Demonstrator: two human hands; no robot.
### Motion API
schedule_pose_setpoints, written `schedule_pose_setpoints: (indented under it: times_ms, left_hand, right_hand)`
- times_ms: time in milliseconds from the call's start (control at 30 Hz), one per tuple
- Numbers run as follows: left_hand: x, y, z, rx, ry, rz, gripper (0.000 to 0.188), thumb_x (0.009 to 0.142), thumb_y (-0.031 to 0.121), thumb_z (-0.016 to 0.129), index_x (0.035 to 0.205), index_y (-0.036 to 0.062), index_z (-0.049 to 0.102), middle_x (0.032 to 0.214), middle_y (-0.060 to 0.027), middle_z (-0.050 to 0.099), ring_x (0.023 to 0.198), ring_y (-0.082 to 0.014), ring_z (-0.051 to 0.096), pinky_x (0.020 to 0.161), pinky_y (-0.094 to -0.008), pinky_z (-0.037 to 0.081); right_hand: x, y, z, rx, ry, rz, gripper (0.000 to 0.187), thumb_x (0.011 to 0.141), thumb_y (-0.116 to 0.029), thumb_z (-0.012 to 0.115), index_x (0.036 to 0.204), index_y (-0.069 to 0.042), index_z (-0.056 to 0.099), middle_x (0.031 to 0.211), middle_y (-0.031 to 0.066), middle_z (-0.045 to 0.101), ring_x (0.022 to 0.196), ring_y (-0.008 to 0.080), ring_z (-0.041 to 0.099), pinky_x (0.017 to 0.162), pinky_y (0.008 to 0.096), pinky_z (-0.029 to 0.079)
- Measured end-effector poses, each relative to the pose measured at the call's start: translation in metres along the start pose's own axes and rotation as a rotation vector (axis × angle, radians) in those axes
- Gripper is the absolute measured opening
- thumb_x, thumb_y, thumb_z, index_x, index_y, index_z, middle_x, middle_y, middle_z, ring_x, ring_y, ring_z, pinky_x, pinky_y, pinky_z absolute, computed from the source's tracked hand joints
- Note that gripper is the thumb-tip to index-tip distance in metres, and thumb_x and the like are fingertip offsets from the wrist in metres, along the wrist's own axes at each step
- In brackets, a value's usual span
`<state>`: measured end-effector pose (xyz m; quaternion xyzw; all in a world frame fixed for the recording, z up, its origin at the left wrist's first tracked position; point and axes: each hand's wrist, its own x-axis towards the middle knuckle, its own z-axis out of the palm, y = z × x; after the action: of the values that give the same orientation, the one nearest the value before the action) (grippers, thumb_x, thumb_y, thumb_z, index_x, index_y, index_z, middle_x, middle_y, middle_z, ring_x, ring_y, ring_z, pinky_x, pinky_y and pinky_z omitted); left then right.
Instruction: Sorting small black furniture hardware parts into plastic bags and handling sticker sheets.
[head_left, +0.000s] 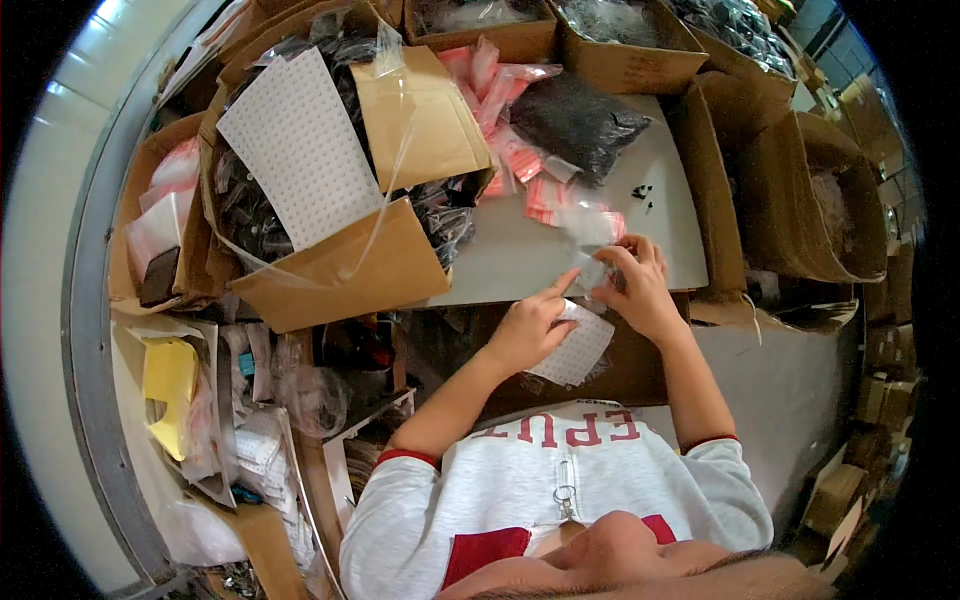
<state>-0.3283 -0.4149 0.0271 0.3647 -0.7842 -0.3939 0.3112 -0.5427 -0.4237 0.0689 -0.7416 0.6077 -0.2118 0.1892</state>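
My left hand (535,325) is at the near edge of the table. It grips a small white sheet (578,352) with rows of small dots, the thumb lying over it. Its index finger reaches out to a small clear plastic bag (592,270). My right hand (637,283) has its fingers curled and pinches that bag from the right. What is inside the bag is too small to make out. Just beyond both hands lies a pile of small clear bags with red-pink edges (548,200). A few tiny black parts (642,192) rest on the white tabletop (672,235).
An open cardboard box (345,270) at left holds black bagged items and a large dotted white sheet (300,145). Behind the pile lies a filled black bag (580,122). More cardboard boxes (630,60) line the back and right. Packets and a yellow piece (170,385) lie lower left.
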Motion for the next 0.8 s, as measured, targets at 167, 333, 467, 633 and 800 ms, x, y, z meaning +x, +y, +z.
schedule_pose_setpoints:
  times_ms: [167,333,467,633,800]
  left_hand:
    - [0.002,0.004,-0.011,-0.118,-0.094,-0.112,0.021,0.08,0.012,0.07,0.081,-0.0049,0.058,0.143,-0.0187,0.046,0.089,-0.0397,0.063,0.076,-0.0416,0.05]
    - [0.004,0.001,-0.008,-0.142,-0.071,-0.145,0.019,0.081,0.01,0.07,0.087,-0.006,0.062,0.147,-0.018,0.043,0.093,-0.0326,0.067,0.074,-0.0366,0.05]
    - [0.007,0.007,-0.007,-0.113,-0.094,-0.158,0.018,0.081,0.01,0.07,0.089,-0.0054,0.064,0.146,-0.02,0.043,0.105,-0.0328,0.066,0.08,-0.0368,0.051]
    - [0.0,0.006,-0.004,-0.109,0.0,-0.004,0.019,0.081,0.01,0.071,0.094,-0.0032,0.066,0.136,-0.0238,0.053,0.109,-0.0347,0.064,0.085,-0.0381,0.051]
    - [-0.003,0.014,-0.002,-0.12,0.008,-0.065,0.02,0.083,0.011,0.07,0.096,-0.0027,0.066,0.117,-0.0207,0.064,0.101,-0.0345,0.066,0.083,-0.0373,0.052]
  right_hand:
    - [-0.011,0.005,-0.009,0.04,-0.004,0.029,0.051,0.069,-0.014,0.081,0.117,-0.015,0.061,0.127,0.0135,0.047,0.122,0.0353,0.042,0.102,0.0438,0.036]
    - [-0.016,-0.007,-0.013,0.193,0.006,-0.067,0.039,0.074,-0.011,0.077,0.111,-0.01,0.062,0.118,0.0121,0.056,0.113,0.0338,0.05,0.098,0.0418,0.039]
    - [-0.014,-0.023,0.001,0.252,-0.041,-0.18,0.028,0.079,-0.017,0.073,0.104,-0.009,0.063,0.099,0.0105,0.062,0.1,0.0326,0.056,0.09,0.0431,0.04]
    - [-0.017,-0.032,0.008,0.263,-0.073,-0.24,0.021,0.079,-0.018,0.073,0.093,-0.008,0.06,0.097,0.0076,0.062,0.098,0.0297,0.057,0.087,0.0425,0.04]
    - [-0.021,-0.028,0.009,0.19,-0.025,-0.305,0.021,0.078,-0.018,0.073,0.091,-0.009,0.06,0.099,0.0068,0.062,0.098,0.0299,0.057,0.087,0.0413,0.041]
